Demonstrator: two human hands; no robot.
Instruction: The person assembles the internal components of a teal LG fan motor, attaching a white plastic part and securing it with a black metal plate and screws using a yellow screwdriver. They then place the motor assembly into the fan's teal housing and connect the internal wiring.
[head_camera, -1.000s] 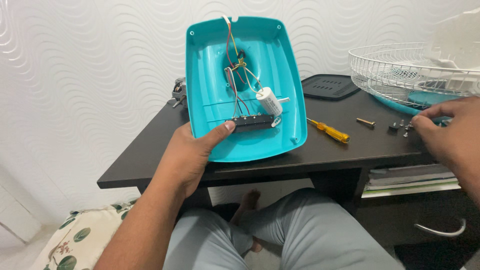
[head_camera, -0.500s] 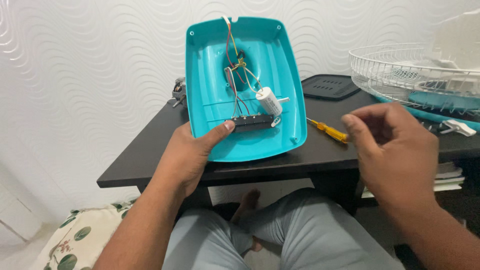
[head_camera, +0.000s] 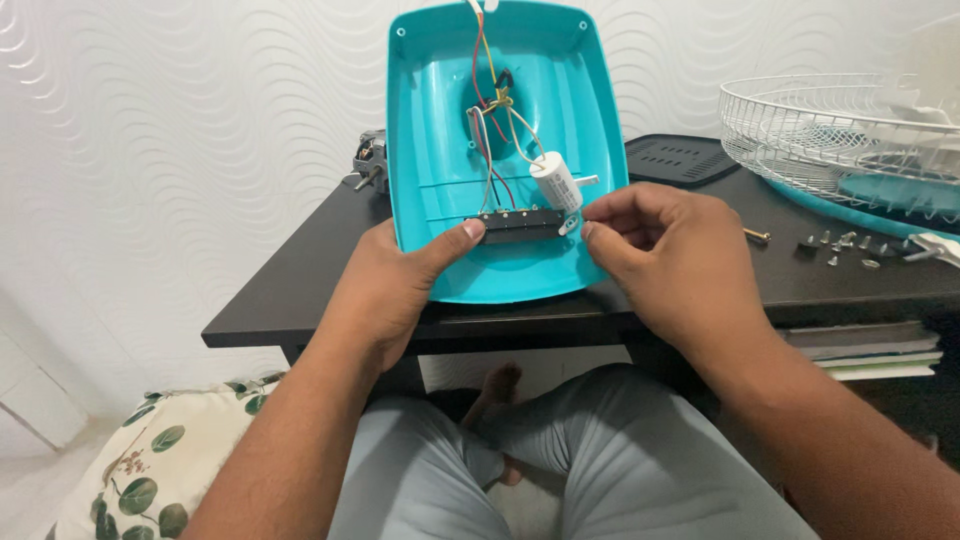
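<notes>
A teal plastic fan base (head_camera: 440, 150) stands tilted on the black table (head_camera: 290, 290), its hollow inside facing me. My left hand (head_camera: 390, 290) grips its lower left edge, with the thumb pressed on a black switch block (head_camera: 520, 225) inside. Coloured wires (head_camera: 490, 110) run from the block up to a hole in the base. A white cylindrical capacitor (head_camera: 555, 182) hangs just above the block's right end. My right hand (head_camera: 670, 260) is at that right end, thumb and fingers pinched on something tiny that looks like a screw.
Several loose screws (head_camera: 840, 245) lie on the table to the right, below a white wire fan grille (head_camera: 830, 120). A black vented cover (head_camera: 680, 158) lies behind the base, a metal motor part (head_camera: 370, 160) at its left. A leaf-print cushion (head_camera: 140, 470) is lower left.
My right hand left the pile of screws at the right and came over to the right end of the switch block, fingers pinched. My left hand kept its hold on the base.
</notes>
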